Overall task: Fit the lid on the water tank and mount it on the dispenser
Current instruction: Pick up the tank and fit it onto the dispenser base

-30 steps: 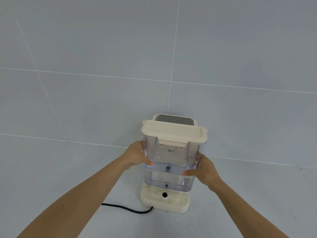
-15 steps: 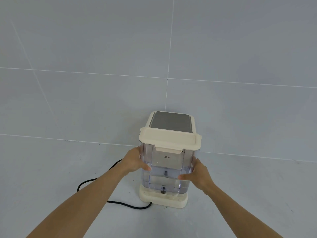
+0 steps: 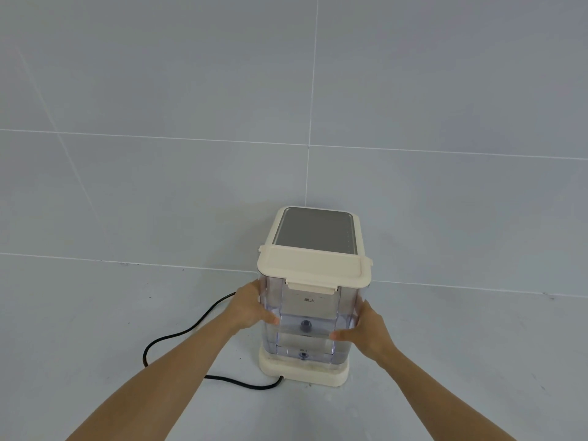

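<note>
A clear plastic water tank [image 3: 307, 316] stands upright on the cream base of the dispenser [image 3: 302, 370]. A cream lid [image 3: 313, 265] sits flat on top of the tank, with its front latch hanging down. Behind the tank rises the dispenser's body with a grey top panel [image 3: 315, 230]. My left hand [image 3: 249, 307] presses on the tank's left wall. On the right wall and front corner lies my right hand [image 3: 366, 334]. Both hands grip the tank.
A black power cord [image 3: 191, 329] loops over the grey surface to the left of the dispenser and runs under its base. A grey tiled wall [image 3: 318, 122] stands right behind the dispenser.
The tank with its lid has come down from above the base onto the dispenser's base. Both hands went down with it and still hold its sides.
</note>
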The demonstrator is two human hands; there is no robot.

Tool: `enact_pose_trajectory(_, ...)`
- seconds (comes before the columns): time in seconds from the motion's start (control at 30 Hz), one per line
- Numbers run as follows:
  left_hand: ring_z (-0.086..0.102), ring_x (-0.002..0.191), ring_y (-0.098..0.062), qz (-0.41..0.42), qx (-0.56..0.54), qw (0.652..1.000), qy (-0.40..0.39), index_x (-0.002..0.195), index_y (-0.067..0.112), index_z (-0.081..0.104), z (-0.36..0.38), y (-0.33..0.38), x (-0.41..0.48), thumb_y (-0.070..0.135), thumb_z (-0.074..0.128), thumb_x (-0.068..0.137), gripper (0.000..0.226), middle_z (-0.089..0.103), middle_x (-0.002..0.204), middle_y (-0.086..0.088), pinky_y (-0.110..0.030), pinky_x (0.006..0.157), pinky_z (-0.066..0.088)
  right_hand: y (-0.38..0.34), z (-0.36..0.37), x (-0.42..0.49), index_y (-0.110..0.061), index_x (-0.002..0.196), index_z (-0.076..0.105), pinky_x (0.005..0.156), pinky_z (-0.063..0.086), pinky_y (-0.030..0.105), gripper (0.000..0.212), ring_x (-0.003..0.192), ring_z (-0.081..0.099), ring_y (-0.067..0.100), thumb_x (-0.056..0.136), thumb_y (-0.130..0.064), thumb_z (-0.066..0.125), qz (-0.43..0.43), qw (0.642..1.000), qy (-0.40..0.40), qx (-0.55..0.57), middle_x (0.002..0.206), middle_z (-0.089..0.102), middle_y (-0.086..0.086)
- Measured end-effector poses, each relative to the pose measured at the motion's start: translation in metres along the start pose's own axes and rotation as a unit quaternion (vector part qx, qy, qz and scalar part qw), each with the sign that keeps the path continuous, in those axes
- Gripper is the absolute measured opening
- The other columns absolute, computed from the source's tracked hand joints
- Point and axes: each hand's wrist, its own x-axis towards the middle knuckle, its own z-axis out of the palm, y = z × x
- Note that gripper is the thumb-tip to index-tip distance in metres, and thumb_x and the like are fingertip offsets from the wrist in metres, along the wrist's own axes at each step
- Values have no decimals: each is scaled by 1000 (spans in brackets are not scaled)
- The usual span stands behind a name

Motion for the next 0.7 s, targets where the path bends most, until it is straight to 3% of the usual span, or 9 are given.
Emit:
enact_pose_trajectory(0.27,42,130,-25,4,17,1000,0,137,7,37,2,-1,1,0,79,65,83,45,143,-10,-34,105,37,2,2,1,-11,134,32,95,44,35,87,119,50,30,63,-14,81,5,1000,0,-3,130,52,10)
enact_pose_trajectory(0.4,42,130,-25,4,22,1000,-3,138,7,35,3,-2,1,-1,78,67,84,44,143,-10,-32,105,37,4,2,1,-11,135,31,90,43,31,87,118,50,29,63,-15,81,12,1000,-1,-6,129,53,10)
enact_pose_trajectory(0.57,43,129,-26,0,28,1000,-12,137,6,36,3,-4,1,-1,77,67,81,46,142,-12,-29,102,38,2,3,1,-11,137,27,99,43,36,90,122,48,30,64,-15,80,15,1000,-5,-12,135,50,10)
enact_pose_trajectory(0.7,44,128,-25,1,27,1000,-16,136,6,37,5,-6,0,-2,76,69,78,47,141,-11,-26,97,36,2,4,-2,-11,136,27,89,44,30,87,104,50,23,66,-16,79,13,1000,-13,-19,130,52,10)
